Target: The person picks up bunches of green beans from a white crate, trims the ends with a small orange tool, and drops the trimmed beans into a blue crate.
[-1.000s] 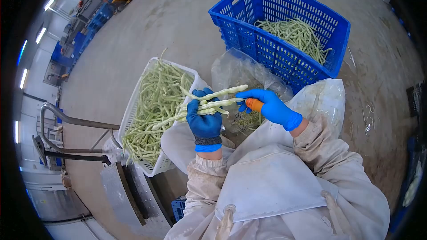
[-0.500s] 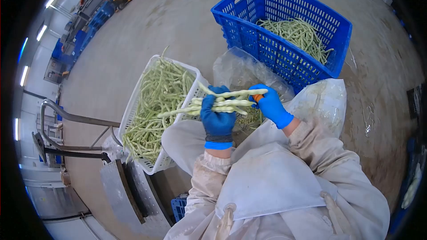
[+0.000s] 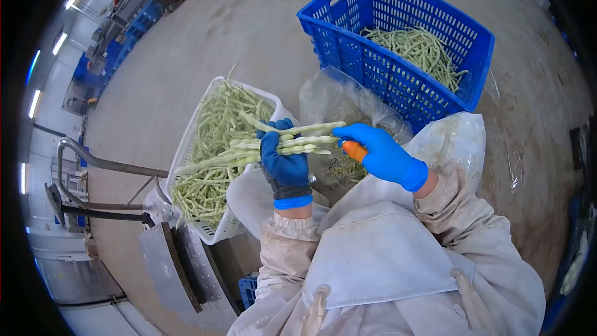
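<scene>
My left hand [image 3: 285, 163], in a dark blue glove, is closed around a small bunch of long pale green beans [image 3: 316, 140]. The bean ends point right, towards my right hand [image 3: 392, 157]. That hand wears a bright blue glove and grips an orange-handled tool [image 3: 354, 150]; no blade can be made out. Its thumb and finger are at the tip of the uppermost bean. Just left of the bunch, a white crate [image 3: 219, 235] is heaped with more beans [image 3: 217, 143]. Below my hands, a clear plastic bag [image 3: 323, 94] holds green bits [image 3: 349, 171].
A blue slatted crate [image 3: 385, 78] with beans [image 3: 420, 53] in its bottom stands on the floor ahead to the right. A metal tube frame [image 3: 112, 165] and steel plates [image 3: 168, 267] are at the left. The apron [image 3: 385, 261] covers my lap.
My left hand has shifted left with the bunch, towards the white crate. My right hand has turned and moved slightly lower, showing more of the orange handle.
</scene>
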